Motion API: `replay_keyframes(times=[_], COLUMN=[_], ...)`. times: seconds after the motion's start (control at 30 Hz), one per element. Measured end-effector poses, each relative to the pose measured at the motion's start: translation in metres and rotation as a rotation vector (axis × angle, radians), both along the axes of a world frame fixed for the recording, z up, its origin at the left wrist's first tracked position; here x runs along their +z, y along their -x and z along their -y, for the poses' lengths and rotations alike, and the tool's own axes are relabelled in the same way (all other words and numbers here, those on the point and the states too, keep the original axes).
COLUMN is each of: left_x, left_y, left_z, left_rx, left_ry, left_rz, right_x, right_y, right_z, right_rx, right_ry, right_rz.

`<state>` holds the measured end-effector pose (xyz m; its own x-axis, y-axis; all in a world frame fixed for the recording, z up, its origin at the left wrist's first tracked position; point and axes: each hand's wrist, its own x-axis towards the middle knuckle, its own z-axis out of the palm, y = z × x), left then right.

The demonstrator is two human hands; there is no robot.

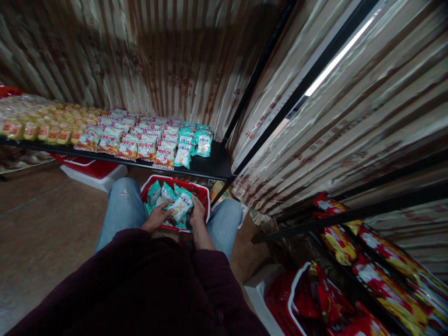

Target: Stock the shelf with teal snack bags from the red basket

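A red basket (203,191) rests between my knees, filled with several teal-and-white snack packets. Both hands reach into it. My left hand (158,216) and my right hand (196,214) together grip one white and teal packet (181,206) lying on top of the pile, fingers curled on its two ends. Above the basket, a black shelf (213,164) carries rows of the same teal packets (196,140) beside red-and-white packets (147,142) and orange-yellow packets (42,126).
Corrugated foil-like sheeting covers the walls behind the shelves. A second black rack at the right holds red and yellow snack bags (385,266). Another red basket with white handle (297,298) stands at lower right, and a red-and-white crate (91,170) lies under the left shelf.
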<state>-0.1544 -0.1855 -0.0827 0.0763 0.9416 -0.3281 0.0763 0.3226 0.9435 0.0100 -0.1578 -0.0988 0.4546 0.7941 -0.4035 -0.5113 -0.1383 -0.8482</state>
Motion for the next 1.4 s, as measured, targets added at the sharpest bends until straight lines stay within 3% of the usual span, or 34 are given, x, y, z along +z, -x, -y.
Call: replay_keyframes(times=[0.3,0.43,0.8,0.9,1.07,1.23,1.3,1.4], left_x=[-0.004,-0.011,-0.009,-0.011,-0.011,-0.006,-0.007,-0.012], left_y=[0.003,0.002,0.01,0.009,0.009,0.012,0.011,0.008], left_z=[-0.002,0.0,-0.005,-0.005,-0.006,-0.004,-0.003,-0.003], left_rx=[0.116,0.156,0.357,0.355,0.356,0.259,0.17,0.083], left_ry=[0.094,0.119,0.171,0.171,0.13,-0.147,-0.179,-0.096], left_rz=[0.124,0.195,0.349,0.313,0.205,-0.032,-0.007,0.165], right_x=[-0.003,-0.002,0.006,0.007,0.005,-0.003,-0.004,-0.002], right_y=[0.001,-0.001,0.014,0.016,0.017,0.02,0.021,0.022], right_z=[-0.002,-0.002,0.01,0.011,0.013,0.013,0.012,0.013], right_rx=[-0.072,-0.032,0.555,0.604,0.55,0.462,0.447,0.45], right_ry=[0.042,0.041,0.123,0.105,0.099,0.062,0.026,-0.023], right_rz=[-0.008,-0.031,-0.212,-0.202,-0.103,0.0,0.037,0.092])
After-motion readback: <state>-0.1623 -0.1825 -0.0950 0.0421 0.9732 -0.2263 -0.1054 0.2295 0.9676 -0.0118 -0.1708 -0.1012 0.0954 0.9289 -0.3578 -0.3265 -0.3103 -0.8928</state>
